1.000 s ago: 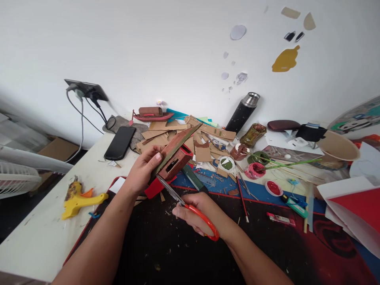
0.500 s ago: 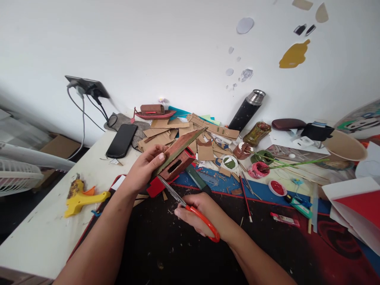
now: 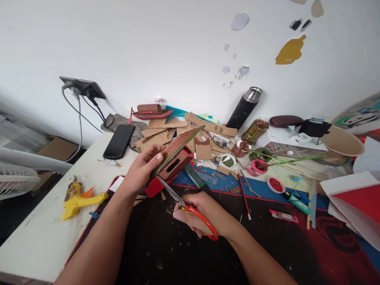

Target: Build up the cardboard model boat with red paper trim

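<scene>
My left hand (image 3: 147, 164) is closed on a model boat (image 3: 178, 150) painted reddish brown with a green edge, its thumb pressed on the hull. The boat is held tilted, and a small cabin with a cut-out window (image 3: 173, 165) faces me. In my right hand (image 3: 197, 211) are scissors (image 3: 204, 221) with orange-red handles, the fingers wrapped round them. The scissor tips touch or lie very near the boat's lower left end; which one I cannot tell. Behind the boat, a red piece (image 3: 153, 187) shows partly.
Cardboard scraps (image 3: 157, 138) are heaped behind my hands, with a finished-looking small boat (image 3: 152, 113) beyond. Paint pots (image 3: 257, 167), a paintbrush (image 3: 244, 196) and a utility knife (image 3: 297, 202) lie to the right. A yellow glue gun (image 3: 81, 202) and a phone (image 3: 118, 141) are at left.
The whole view has shifted slightly. Both hands keep their holds on the boat and scissors; the scissor handles look slightly turned, with some yellow now showing on them.
</scene>
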A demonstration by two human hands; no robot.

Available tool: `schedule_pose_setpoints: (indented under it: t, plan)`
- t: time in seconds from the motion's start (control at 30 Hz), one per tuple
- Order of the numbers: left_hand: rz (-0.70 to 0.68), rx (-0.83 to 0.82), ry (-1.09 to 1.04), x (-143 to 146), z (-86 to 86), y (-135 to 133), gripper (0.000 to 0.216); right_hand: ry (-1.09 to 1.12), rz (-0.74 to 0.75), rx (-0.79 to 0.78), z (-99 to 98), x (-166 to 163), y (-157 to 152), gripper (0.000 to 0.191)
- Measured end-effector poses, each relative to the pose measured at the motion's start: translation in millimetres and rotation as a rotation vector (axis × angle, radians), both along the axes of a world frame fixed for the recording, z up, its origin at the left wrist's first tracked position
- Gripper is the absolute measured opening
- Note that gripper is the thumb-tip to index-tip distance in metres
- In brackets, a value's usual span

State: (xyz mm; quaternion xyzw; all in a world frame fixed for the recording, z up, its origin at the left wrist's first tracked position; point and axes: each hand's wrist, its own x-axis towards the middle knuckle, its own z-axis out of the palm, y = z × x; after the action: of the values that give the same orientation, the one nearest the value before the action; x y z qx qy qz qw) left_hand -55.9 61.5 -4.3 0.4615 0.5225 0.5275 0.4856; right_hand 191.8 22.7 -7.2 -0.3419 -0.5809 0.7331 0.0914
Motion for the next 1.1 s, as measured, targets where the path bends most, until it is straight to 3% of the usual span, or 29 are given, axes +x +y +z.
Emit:
schedule_pose_setpoints:
  t: [0.27,0.43,0.6,0.83,1.1]
  plan:
    - [-0.009,0.007,0.022,0,-2.0,0,0.057,0.093,0.015,-0.175,-5.9,1,1,0.058]
    - [-0.018,0.008,0.016,-1,-3.2,-1,0.059,0.146,0.031,-0.303,-10.1,2,4,0.08]
    - [-0.007,0.017,-0.013,-2,-6.5,0,0.057,0.166,0.045,-0.322,-11.8,1,5,0.091]
    - [0.041,0.026,-0.05,0,-7.2,0,0.058,0.085,-0.063,-0.134,-7.1,2,7,0.07]
    - [0.014,0.013,-0.1,1,-6.2,0,0.056,0.034,-0.1,-0.046,-10.7,-1,3,0.06]
